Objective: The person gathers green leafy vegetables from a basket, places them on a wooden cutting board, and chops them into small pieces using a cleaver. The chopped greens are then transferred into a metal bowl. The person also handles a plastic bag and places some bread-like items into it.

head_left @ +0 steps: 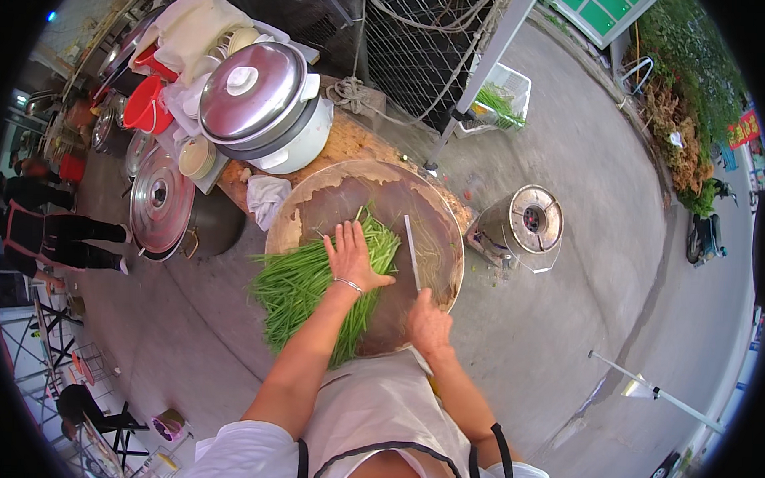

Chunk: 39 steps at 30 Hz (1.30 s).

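Note:
A large bunch of long, thin green stems, likely garlic chives (pixel 301 293), lies across the left half of a round, worn chopping board (pixel 442 235). Some of the stems hang over the board's near left edge. My left hand (pixel 351 257), with a bangle at the wrist, rests palm down on the bunch, its thumb out to the right. In my right hand (pixel 429 323) is the handle of a knife (pixel 412 253). Its blade appears edge-on as a narrow strip, pointing away from me just right of the cut ends; the handle is hidden by my fingers.
Behind the board, a lidded white pot (pixel 258 102) stands on a wooden table (pixel 354 143). A white cloth (pixel 268 197) lies at its edge. A large lidded pot (pixel 163 200) is at left; a metal stove (pixel 535 219) stands right. Two people are far left.

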{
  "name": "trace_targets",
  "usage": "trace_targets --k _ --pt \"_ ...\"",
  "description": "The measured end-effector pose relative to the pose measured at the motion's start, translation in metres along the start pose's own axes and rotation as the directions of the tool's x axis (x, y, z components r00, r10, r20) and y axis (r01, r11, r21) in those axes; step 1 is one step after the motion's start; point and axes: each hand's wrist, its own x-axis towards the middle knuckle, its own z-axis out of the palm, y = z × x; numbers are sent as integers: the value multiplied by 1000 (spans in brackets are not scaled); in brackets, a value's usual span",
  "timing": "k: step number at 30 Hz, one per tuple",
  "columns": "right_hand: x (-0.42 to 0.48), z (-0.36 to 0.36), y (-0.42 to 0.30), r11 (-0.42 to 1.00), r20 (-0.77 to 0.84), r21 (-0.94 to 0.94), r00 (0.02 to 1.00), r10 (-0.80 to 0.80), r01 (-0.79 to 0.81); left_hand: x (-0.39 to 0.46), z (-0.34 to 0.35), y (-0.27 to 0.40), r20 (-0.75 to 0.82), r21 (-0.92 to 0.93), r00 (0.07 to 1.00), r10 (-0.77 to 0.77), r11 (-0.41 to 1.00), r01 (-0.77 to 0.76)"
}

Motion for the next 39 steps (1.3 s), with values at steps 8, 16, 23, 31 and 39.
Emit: trace_targets --k 8,16,23,31,39 --pt "43 -80 30 964 -52 -38 963 -264 262 10 11 -1 73 -36 997 -7 999 9" --pt "128 -111 -4 825 207 -131 829 -520 550 10 20 -5 -71 -14 997 12 1000 -13" --pt "148 -86 -9 829 301 -145 822 -483 540 7 9 -3 2 -88 1000 -15 996 15" --pt "145 -91 -15 846 284 -135 838 -467 517 5 21 -8 -147 -64 988 46 996 -56" --pt "109 -141 -31 847 342 -169 836 -430 504 20 35 5 -15 39 999 -44 998 44"
